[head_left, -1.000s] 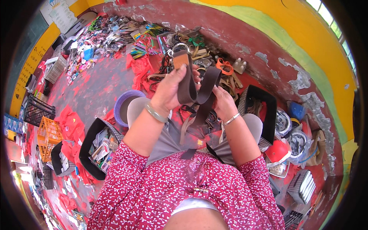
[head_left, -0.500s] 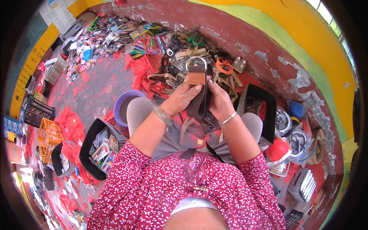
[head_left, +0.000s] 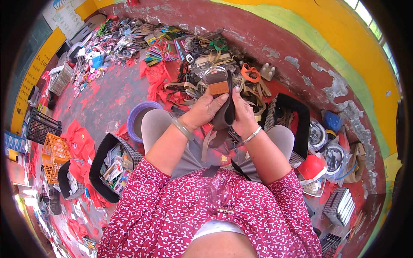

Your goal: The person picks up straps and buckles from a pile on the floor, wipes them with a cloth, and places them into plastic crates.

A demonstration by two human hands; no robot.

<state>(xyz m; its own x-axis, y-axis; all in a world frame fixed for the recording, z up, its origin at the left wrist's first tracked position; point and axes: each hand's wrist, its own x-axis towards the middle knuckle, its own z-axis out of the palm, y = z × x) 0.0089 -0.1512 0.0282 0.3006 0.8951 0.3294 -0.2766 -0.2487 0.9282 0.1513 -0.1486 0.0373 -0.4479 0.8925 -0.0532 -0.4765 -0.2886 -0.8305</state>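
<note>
Held up before me between both hands is a dark brown belt (head_left: pixel 222 118), folded into a loop. At its far end sits a round metal ring buckle (head_left: pixel 216 70), with a tan leather patch (head_left: pixel 219 88) just below it. My left hand (head_left: pixel 205 108) pinches the belt near the patch, thumb on top. My right hand (head_left: pixel 243 112) grips the belt's right side, its fingers partly hidden behind the strap. Beyond the hands lies a heap of belts and straps (head_left: pixel 189 86) in brown, tan and black, with an orange coiled belt (head_left: pixel 251 73) on its right.
A purple basin (head_left: pixel 137 120) stands by my left knee. Black-lined baskets flank me, a left one (head_left: pixel 101 161) with packages and a right one (head_left: pixel 303 129). Farther left are an orange crate (head_left: pixel 53 155) and a black crate (head_left: pixel 43 124). A red cap (head_left: pixel 312 167) lies right, near the peeling wall (head_left: pixel 297 64).
The belt's ring end has tipped down and slightly left, and the loop has turned and loosened. My right hand has shifted slightly left and down along the strap.
</note>
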